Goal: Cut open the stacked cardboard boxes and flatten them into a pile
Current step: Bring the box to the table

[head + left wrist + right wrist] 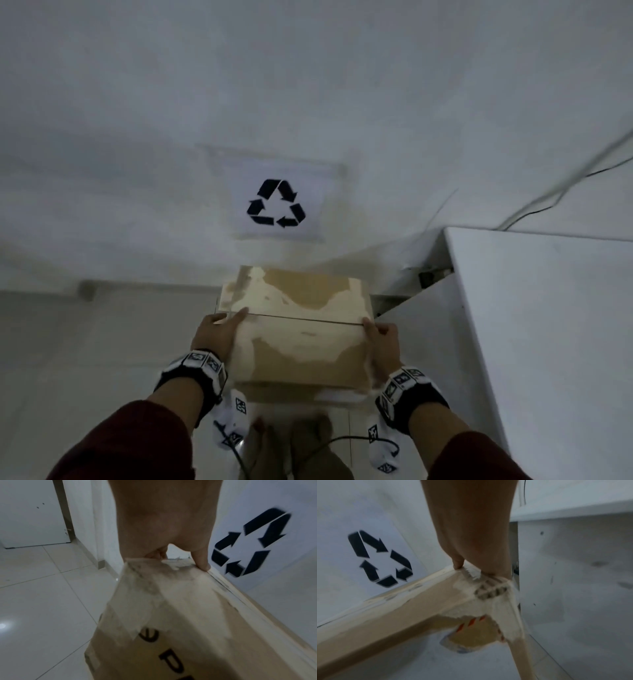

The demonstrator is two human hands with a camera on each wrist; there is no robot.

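A brown cardboard box (298,339) with torn white paper patches and a closed seam across its top is held in front of me, above the floor. My left hand (215,334) grips its left edge, and in the left wrist view the thumb (203,563) lies on the top edge of the box (171,615). My right hand (382,339) grips the right edge, thumb (458,563) on top at the box's torn corner (488,588). More cardboard (284,394) shows under the near side. A piece with orange-striped tape (474,632) lies below.
A recycling sign (276,202) is taped to the white wall straight ahead. A white cabinet (548,325) stands close on the right, with cables (548,192) behind it. My feet in white socks (233,425) stand on pale tiles. A white door (30,513) is at the left.
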